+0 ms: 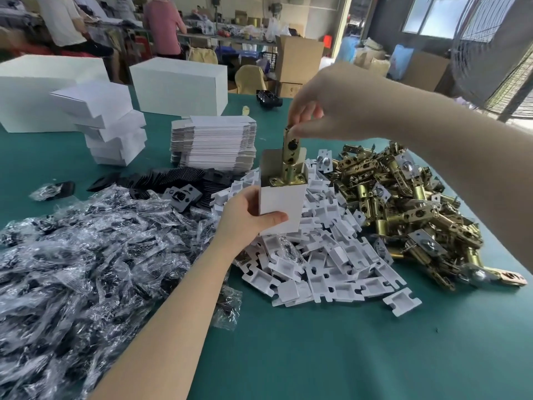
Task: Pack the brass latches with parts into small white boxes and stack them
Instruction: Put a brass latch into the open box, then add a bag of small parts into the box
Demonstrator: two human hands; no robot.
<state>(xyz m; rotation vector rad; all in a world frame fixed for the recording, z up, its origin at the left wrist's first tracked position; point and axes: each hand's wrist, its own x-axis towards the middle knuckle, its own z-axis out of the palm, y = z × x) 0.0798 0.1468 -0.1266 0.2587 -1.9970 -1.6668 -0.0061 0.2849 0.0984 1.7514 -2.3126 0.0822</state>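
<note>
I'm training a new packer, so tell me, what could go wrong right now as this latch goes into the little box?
The right hand pinches only the top tip of the brass latch, so it may slip or swing. Its faceplate sits at the mouth of the small white box and could catch the rim. The left hand holds the box in the air above the white plastic parts, so a hard push might tip it.

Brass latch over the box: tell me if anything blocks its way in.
Nothing visible does. The right hand pinches the brass latch upright, its faceplate already at the open mouth of the small white box gripped by the left hand.
</note>
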